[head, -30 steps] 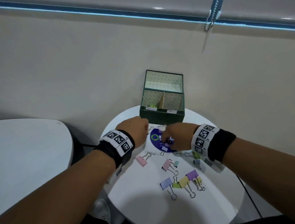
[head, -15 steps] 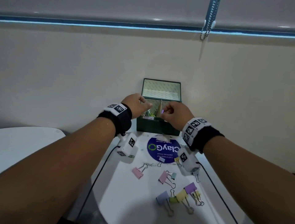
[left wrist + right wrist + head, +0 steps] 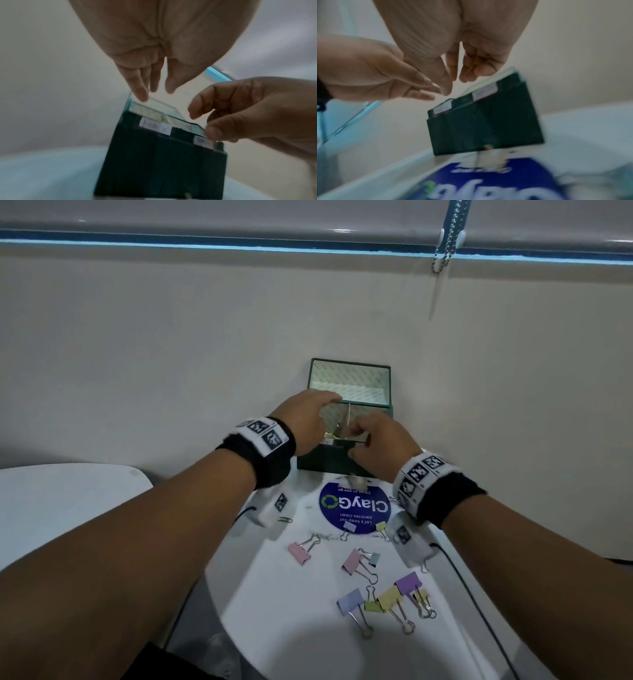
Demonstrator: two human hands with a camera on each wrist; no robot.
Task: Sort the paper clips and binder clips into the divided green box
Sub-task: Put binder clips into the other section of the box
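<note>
Nearest the person, on the round white table [image 3: 301, 642], a cluster of binder clips: blue [image 3: 350, 601], yellow [image 3: 390, 597], purple [image 3: 408, 581]. Slightly farther: two pink binder clips [image 3: 299, 553] [image 3: 352, 562], apart from each other. A green paper clip [image 3: 285, 520] lies near the left edge, just beside the left wrist camera. Two small clips, lilac [image 3: 349, 527] and yellow [image 3: 381, 527], sit at the near rim of the round blue "ClayGO" sticker [image 3: 356, 506].

Beyond the sticker, at the table's far edge by the wall, stands the divided green box [image 3: 325, 462], lid [image 3: 349, 381] upright, two white labels [image 3: 155, 127] on its front lip.

Both hands hover over the box opening. Left hand [image 3: 305, 419]: fingers straight, extended, slightly spread over the left compartment; holds nothing visible. Right hand [image 3: 380, 448]: fingers loosely curled, thumb and fingertips apart over the front rim; wrist view shows nothing between them. Box contents mostly hidden; a pale scrap shows at left.
</note>
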